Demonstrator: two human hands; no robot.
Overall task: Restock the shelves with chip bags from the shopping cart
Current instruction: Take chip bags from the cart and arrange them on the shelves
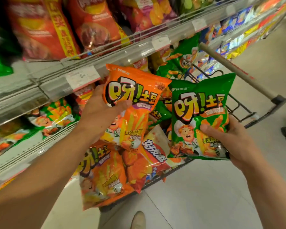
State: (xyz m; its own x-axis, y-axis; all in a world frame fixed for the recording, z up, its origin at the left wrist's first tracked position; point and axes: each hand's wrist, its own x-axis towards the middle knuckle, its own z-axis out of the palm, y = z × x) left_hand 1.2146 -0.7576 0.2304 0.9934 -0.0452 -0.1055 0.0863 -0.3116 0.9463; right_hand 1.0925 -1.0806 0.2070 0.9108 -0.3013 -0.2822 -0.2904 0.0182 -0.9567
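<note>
The shelving (76,66) fills the left side, its wire-fronted tiers running from the lower left up toward the top right. The upper tier carries big red bags (96,28), and the tier below it, on the left, holds green and orange bags (54,118) behind a price strip (82,76).

The shopping cart (254,116) stands just beside the shelving, its handle bar slanting across the right of the view. Its basket is heaped with more bags, among them an orange one (104,172) lying at the near edge.

2 chip bags are lifted above the cart. The orange bag (132,103) is in the left hand (101,113), thumb across the front and fingers curled behind its left edge. Its long axis runs nearly upright, leaning a little to the right, and its top corner sits just beside the price strip of the lower tier. The green bag (200,113) is in the right hand (228,142), thumb pressed on the lower front and fingers wrapped round the right edge; it stands upright over the cart's far side, further from the shelving.

By my reading, the orange bag goes in first: the left hand is the nearer one, and the shelf opening lies to its left and slightly below. The bag would have to travel leftward, under the price strip, toward the matching bags.
</note>
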